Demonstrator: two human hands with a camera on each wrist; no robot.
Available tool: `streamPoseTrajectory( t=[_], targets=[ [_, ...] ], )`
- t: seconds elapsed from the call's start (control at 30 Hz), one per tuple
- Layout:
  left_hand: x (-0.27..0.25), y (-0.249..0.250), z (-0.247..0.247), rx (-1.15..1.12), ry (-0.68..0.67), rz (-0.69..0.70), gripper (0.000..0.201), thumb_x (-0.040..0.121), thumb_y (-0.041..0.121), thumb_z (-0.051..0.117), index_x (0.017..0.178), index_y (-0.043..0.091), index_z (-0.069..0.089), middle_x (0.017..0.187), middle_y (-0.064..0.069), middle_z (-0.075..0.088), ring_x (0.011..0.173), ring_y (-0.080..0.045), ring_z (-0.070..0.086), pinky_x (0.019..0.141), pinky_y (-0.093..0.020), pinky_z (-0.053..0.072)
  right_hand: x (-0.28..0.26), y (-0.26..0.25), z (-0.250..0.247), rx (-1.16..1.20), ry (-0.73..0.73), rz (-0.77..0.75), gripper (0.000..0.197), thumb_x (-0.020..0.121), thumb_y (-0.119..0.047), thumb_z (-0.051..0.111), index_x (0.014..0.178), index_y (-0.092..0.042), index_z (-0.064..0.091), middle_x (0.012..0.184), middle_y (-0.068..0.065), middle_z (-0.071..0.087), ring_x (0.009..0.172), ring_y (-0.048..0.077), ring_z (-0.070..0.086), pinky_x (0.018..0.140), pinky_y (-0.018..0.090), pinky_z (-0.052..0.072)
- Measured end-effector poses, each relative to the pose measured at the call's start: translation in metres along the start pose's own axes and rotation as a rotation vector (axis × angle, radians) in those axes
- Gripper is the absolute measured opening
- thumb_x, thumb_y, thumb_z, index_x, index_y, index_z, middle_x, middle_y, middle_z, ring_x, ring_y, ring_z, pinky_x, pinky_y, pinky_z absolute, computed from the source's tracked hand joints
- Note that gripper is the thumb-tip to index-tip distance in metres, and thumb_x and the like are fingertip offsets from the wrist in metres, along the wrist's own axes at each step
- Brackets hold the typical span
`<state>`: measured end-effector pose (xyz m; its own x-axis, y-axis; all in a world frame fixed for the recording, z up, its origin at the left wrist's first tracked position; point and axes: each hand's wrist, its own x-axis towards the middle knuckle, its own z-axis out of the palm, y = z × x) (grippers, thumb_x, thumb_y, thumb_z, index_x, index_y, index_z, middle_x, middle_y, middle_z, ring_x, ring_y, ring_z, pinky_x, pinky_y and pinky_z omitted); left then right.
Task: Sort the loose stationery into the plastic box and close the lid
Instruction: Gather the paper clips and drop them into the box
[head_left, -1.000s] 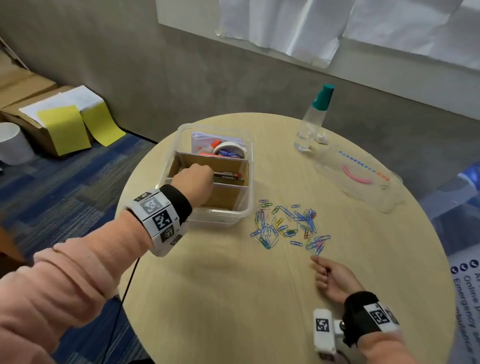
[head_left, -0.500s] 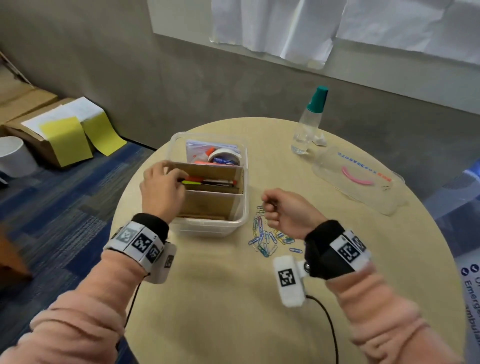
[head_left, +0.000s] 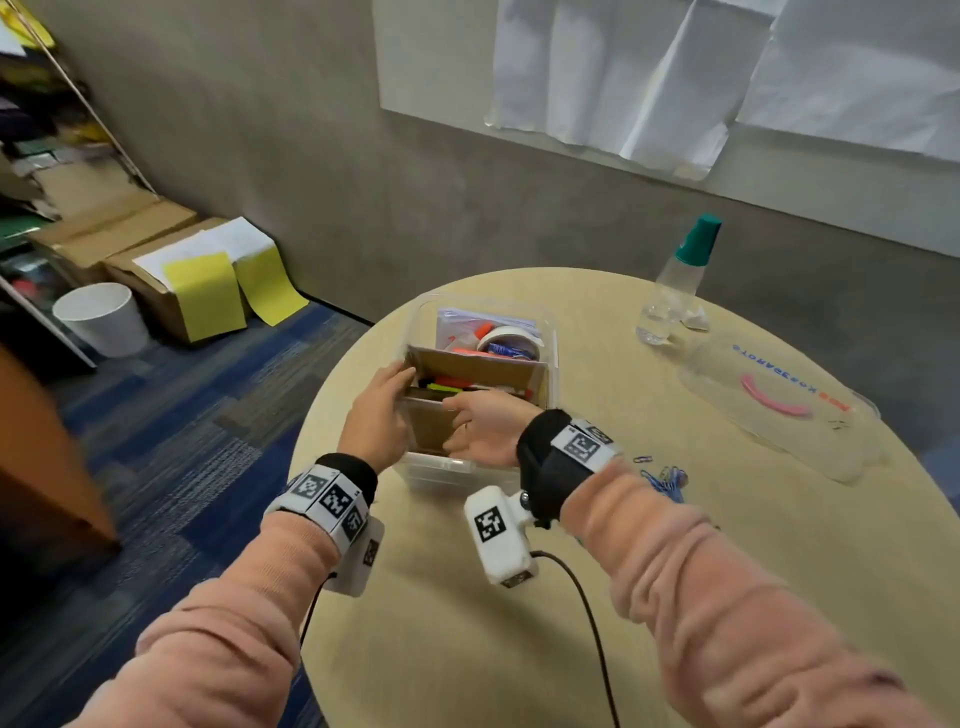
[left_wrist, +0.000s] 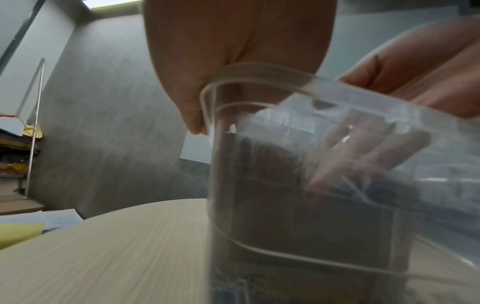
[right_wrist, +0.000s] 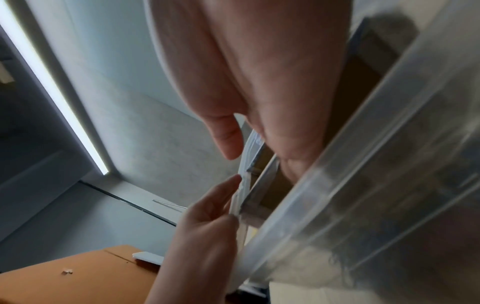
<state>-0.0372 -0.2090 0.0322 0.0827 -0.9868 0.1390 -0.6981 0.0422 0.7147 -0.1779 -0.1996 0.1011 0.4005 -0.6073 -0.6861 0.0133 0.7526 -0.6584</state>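
Note:
The clear plastic box (head_left: 554, 364) with cardboard dividers stands on the round table (head_left: 467, 623). Its far compartments hold tape, pens and markers. My left hand (head_left: 376, 421) grips the box's left rim, thumb on a divider; in the right wrist view its fingers (right_wrist: 207, 222) pinch the rim. My right hand (head_left: 483, 428) reaches into the near compartment. Through the box wall (left_wrist: 337, 226) its fingers (left_wrist: 363, 156) show straight and spread. A few blue paper clips (head_left: 667, 478) lie right of my right wrist, and the sleeve hides others. The clear lid (head_left: 779, 410) with a pink handle lies at the right.
A clear bottle (head_left: 678, 286) with a green cap stands at the table's far right. On the floor to the left are a white bin (head_left: 101, 317), cardboard boxes with yellow sheets (head_left: 208, 291) and a brown cabinet (head_left: 41, 467). A cable (head_left: 587, 623) hangs from my right wrist camera.
My right hand left the paper clip pile, where it had curled its fingers, and moved left into the box's near compartment. My left hand stayed on the box's left side.

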Motion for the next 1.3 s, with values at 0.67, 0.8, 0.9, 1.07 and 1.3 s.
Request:
streamPoseTrajectory(
  t=[0.67,0.8,0.9,1.07,1.3],
  targets=[
    [-0.05,0.113,0.132,0.443,-0.797,0.642,0.04,0.089,-0.002,0.043,0.122,0.016,0.058,0.125,-0.006,0.052,0.115,-0.023,0.051,0.09,-0.032,0.04,-0.074,0.129,-0.271,-1.24,0.741,-0.132,0.038,0.081,-0.017,0.065,0.118,-0.021,0.063,0.124,0.003,0.053,0.121,0.024,0.042,0.104,0.031,0.034],
    [-0.046,0.1,0.15,0.614,-0.862,0.559,0.033,0.089,0.006,0.053,0.122,0.013,0.056,0.123,-0.007,0.049,0.111,-0.025,0.051,0.081,-0.03,0.04,-0.068,0.134,-0.276,-1.277,0.714,-0.199,0.048,0.075,-0.018,0.068,0.122,-0.024,0.062,0.124,0.0,0.051,0.119,0.022,0.042,0.102,0.029,0.035],
    [-0.044,0.095,0.155,0.655,-0.88,0.58,0.028,0.089,0.013,0.055,0.117,0.01,0.058,0.121,-0.009,0.051,0.108,-0.027,0.053,0.08,-0.032,0.042,-0.065,0.136,-0.279,-1.241,0.696,-0.255,0.036,0.073,-0.018,0.072,0.109,-0.016,0.071,0.113,0.003,0.058,0.111,0.022,0.049,0.094,0.023,0.037],
    [-0.045,0.093,0.157,0.672,-0.87,0.61,0.026,0.091,0.02,0.051,0.113,0.009,0.061,0.119,-0.008,0.056,0.106,-0.027,0.056,0.077,-0.033,0.043,-0.062,0.144,-0.278,-1.233,0.712,-0.293,0.021,0.079,-0.019,0.069,0.099,-0.014,0.074,0.101,0.004,0.063,0.101,0.022,0.053,0.081,0.021,0.036],
    [-0.047,0.087,0.164,0.633,-0.869,0.546,0.025,0.093,0.02,0.048,0.109,0.008,0.061,0.117,-0.01,0.058,0.105,-0.027,0.056,0.073,-0.026,0.036,-0.062,0.151,-0.27,-1.221,0.775,-0.218,0.018,0.086,-0.02,0.059,0.098,-0.009,0.065,0.096,0.006,0.055,0.1,0.022,0.053,0.081,0.025,0.036]
  ],
)
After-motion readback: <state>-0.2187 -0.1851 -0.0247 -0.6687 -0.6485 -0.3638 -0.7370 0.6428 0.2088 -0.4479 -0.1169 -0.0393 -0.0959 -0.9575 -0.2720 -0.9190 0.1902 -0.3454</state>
